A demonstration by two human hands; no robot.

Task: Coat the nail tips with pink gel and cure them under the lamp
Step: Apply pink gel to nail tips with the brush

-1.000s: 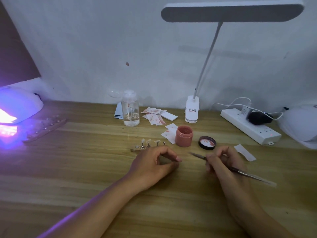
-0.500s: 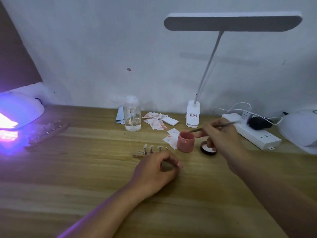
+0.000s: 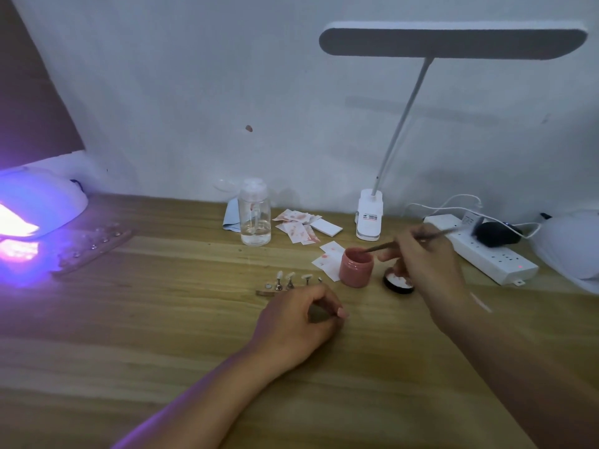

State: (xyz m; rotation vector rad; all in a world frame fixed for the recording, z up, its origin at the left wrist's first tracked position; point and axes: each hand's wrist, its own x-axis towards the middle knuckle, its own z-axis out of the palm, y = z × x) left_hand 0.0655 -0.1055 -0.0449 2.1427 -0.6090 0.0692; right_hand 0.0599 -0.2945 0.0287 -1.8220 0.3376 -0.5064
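An open pink gel jar [image 3: 356, 266] stands mid-table, its black lid [image 3: 399, 283] lying just right of it. My right hand [image 3: 421, 257] grips a thin brush [image 3: 385, 245] whose tip dips into the jar's mouth. A small holder strip [image 3: 264, 292] carries several nail tips [image 3: 290, 278] on stands, left of the jar. My left hand [image 3: 299, 322] rests on the table in front of the strip, fingers loosely curled, holding nothing visible. The curing lamp [image 3: 35, 209] glows purple at far left, with a second strip of nail tips [image 3: 92, 246] beside it.
A clear liquid bottle [image 3: 255, 215] and stained paper wipes [image 3: 296, 226] sit at the back. A white desk lamp [image 3: 369, 218] stands behind the jar. A power strip [image 3: 486, 254] with a black plug lies right, and a second white lamp [image 3: 570, 241] sits at far right.
My right hand has carried the brush from the near table up and back to the jar, and the tip now sits in the gel. My left hand has stayed in place.
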